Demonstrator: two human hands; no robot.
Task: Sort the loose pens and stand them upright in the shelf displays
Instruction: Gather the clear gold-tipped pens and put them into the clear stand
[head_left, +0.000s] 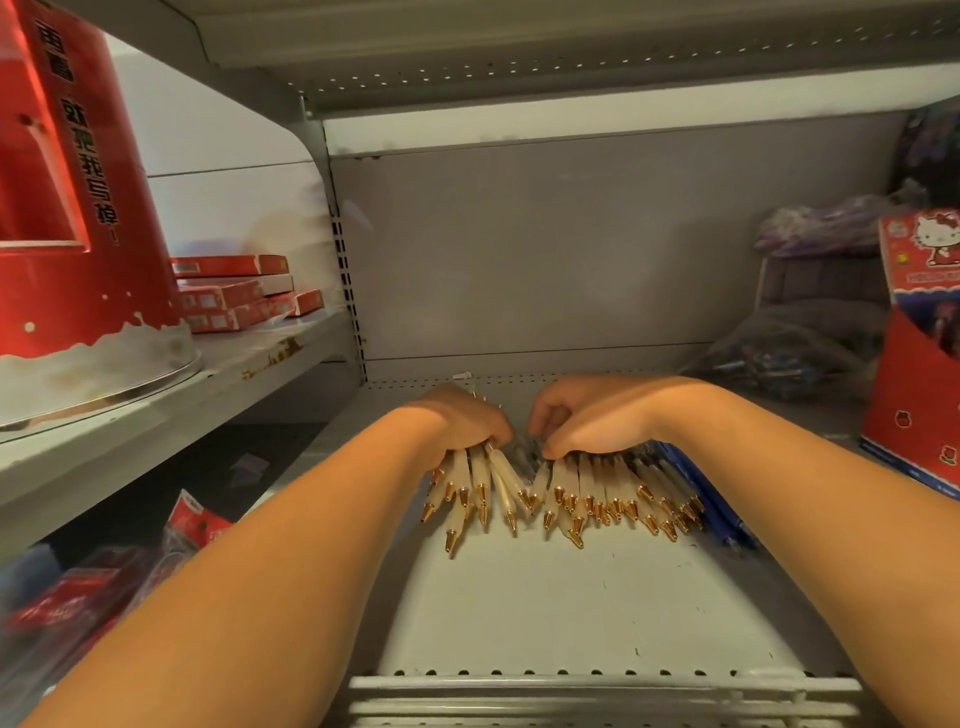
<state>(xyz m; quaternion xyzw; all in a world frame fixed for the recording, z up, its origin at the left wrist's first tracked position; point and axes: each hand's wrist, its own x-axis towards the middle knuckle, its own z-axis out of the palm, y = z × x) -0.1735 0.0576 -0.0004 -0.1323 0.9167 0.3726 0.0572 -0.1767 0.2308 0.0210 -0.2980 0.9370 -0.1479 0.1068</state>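
The white shelf (571, 623) carries everything, and its front half is bare board down to the perforated front edge. On the next shelf to the left, a tall red display stand (67, 208) bears white Chinese characters down its side. At the right edge a red box (922, 260) shows a Hello Kitty figure. Mid-shelf, cream pens (571, 488) lie fanned with gold tips toward the front edge, blue pens (711, 499) just beside them. The left hand (462, 421) grips one bunch, fingers curled round it. The right hand (587, 415) curls its fingers onto the other.
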